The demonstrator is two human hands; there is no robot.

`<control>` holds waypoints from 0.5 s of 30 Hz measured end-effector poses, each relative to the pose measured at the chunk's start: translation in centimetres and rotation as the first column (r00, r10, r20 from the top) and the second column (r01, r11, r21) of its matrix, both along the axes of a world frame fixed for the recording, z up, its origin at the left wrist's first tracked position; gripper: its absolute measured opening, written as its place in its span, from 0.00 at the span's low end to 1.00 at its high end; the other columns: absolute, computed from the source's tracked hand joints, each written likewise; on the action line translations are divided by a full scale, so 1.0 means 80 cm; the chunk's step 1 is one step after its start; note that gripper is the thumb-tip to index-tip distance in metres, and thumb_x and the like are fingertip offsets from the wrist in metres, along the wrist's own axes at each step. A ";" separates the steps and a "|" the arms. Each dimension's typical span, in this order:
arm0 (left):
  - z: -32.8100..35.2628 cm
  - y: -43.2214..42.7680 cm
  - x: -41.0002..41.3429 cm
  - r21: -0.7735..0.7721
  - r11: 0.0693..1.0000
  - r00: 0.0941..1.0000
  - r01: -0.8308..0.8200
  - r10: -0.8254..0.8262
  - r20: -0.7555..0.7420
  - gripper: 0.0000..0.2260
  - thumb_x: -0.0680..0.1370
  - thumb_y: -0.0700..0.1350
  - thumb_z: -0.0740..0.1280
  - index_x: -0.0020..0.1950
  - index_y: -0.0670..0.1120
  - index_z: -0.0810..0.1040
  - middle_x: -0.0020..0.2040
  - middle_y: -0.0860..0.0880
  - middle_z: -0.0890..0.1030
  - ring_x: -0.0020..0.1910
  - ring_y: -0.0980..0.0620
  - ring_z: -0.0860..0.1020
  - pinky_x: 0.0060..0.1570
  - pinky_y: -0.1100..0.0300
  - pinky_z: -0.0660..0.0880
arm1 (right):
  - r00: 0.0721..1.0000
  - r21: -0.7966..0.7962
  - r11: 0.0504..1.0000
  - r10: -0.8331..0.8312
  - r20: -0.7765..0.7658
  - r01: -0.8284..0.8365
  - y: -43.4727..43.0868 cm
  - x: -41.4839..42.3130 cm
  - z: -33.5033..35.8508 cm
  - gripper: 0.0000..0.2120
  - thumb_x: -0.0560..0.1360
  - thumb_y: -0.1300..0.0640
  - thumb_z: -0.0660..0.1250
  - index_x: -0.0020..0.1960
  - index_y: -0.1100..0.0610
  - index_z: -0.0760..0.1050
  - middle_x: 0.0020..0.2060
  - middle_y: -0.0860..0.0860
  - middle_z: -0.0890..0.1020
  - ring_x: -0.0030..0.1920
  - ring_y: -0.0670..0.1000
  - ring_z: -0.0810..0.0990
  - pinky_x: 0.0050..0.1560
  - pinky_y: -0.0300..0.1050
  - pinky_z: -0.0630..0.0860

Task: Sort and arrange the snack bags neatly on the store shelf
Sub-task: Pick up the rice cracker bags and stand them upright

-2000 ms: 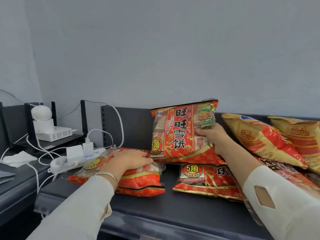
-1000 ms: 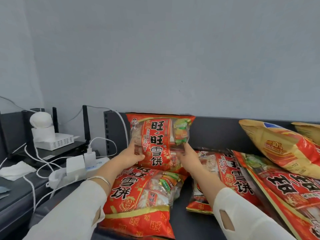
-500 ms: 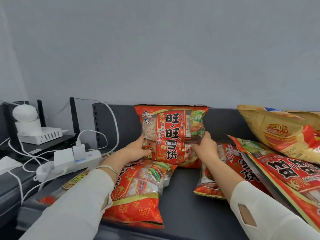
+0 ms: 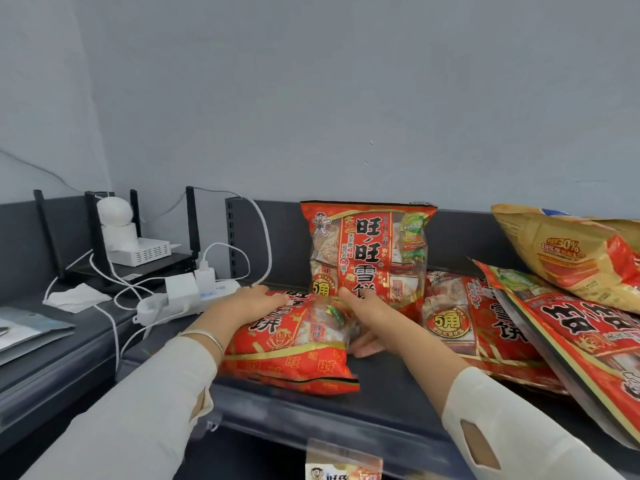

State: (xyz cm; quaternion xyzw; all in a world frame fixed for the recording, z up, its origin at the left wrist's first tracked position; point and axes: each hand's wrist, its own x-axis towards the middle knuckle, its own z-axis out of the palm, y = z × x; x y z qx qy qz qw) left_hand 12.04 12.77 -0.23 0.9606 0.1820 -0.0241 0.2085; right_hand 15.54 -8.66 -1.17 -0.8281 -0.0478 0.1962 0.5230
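One red snack bag stands upright against the dark back panel of the shelf, with neither hand on it. In front of it, to the left, a second red snack bag lies flat on the shelf. My left hand lies over that bag's far left corner, fingers curled on its edge. My right hand holds its right edge, thumb side on top and fingers underneath. More red bags lie flat to the right.
A large red bag and a yellow bag lie slanted at the far right. Left of the shelf are a white power strip with plugs and cables, a router and a tissue. A price label hangs on the shelf front.
Both hands have let go of the upright red bag, which now stands alone against the back panel. They have dropped to the flat red bag in front.
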 end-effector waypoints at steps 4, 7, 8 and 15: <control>-0.002 -0.001 -0.004 -0.027 1.000 0.994 -0.014 0.017 0.107 0.33 0.75 0.67 0.56 0.76 0.54 0.57 0.76 0.43 0.59 0.73 0.42 0.62 0.70 0.46 0.62 | 0.994 0.290 0.951 0.101 0.029 -0.105 0.025 -0.014 0.001 0.39 0.74 0.54 0.71 0.75 0.44 0.50 0.61 0.57 0.75 0.53 0.58 0.81 0.45 0.56 0.81; 0.006 -0.004 -0.009 -0.229 0.972 0.915 -0.060 0.145 0.375 0.27 0.76 0.61 0.58 0.73 0.56 0.60 0.71 0.44 0.63 0.65 0.40 0.69 0.65 0.46 0.67 | 0.951 0.370 0.920 0.012 0.310 -0.132 0.021 -0.014 0.016 0.35 0.74 0.66 0.69 0.73 0.44 0.59 0.62 0.54 0.75 0.54 0.54 0.81 0.48 0.54 0.82; 0.009 -0.006 -0.012 -0.361 0.931 0.852 -0.056 0.233 0.469 0.27 0.75 0.61 0.60 0.72 0.55 0.62 0.68 0.46 0.65 0.61 0.41 0.72 0.62 0.47 0.69 | 0.924 0.399 0.906 -0.022 0.381 -0.143 0.014 -0.013 0.022 0.34 0.75 0.67 0.68 0.72 0.43 0.60 0.62 0.53 0.75 0.54 0.53 0.81 0.49 0.55 0.82; 0.003 -0.033 -0.004 -0.775 0.626 0.883 0.081 0.316 0.347 0.29 0.75 0.59 0.66 0.70 0.45 0.65 0.66 0.44 0.73 0.64 0.42 0.72 0.66 0.45 0.67 | 0.864 0.541 0.839 -0.231 0.447 -0.056 -0.036 0.006 0.031 0.46 0.72 0.63 0.72 0.77 0.39 0.46 0.75 0.49 0.61 0.72 0.53 0.66 0.64 0.60 0.73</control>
